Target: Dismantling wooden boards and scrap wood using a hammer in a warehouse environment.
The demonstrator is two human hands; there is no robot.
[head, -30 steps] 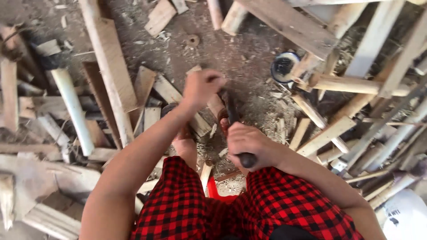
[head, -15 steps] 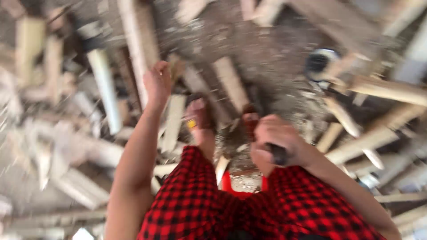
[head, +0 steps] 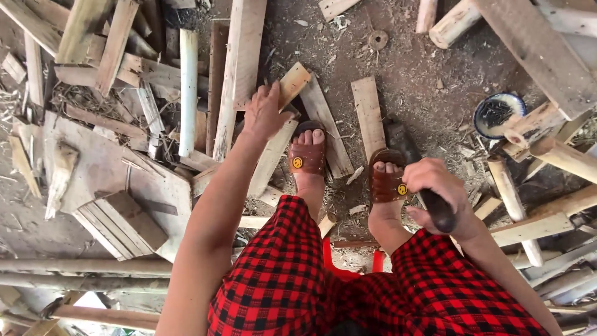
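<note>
I sit above a dirt floor strewn with wood offcuts. My left hand (head: 264, 112) reaches forward and rests on a narrow wooden slat (head: 273, 134) that lies slanted beside my left foot. My right hand (head: 435, 193) is closed around the dark handle of a chopping blade (head: 404, 146), whose blade points forward past my right foot. Both feet wear brown sandals (head: 308, 155) with a small yellow badge. A flat wooden piece (head: 368, 115) lies between the feet, further out.
A long plank (head: 239, 68) and a white pipe (head: 188, 87) lie left of the hand. A wooden board with a block (head: 118, 218) sits at left. Round poles (head: 528, 155) and a blue-rimmed bowl (head: 497, 115) are at right. A red stool (head: 348, 261) is under me.
My left hand has moved down and left from the upright piece onto the slanted slat. The view has swung and steadied. My right hand keeps the blade handle.
</note>
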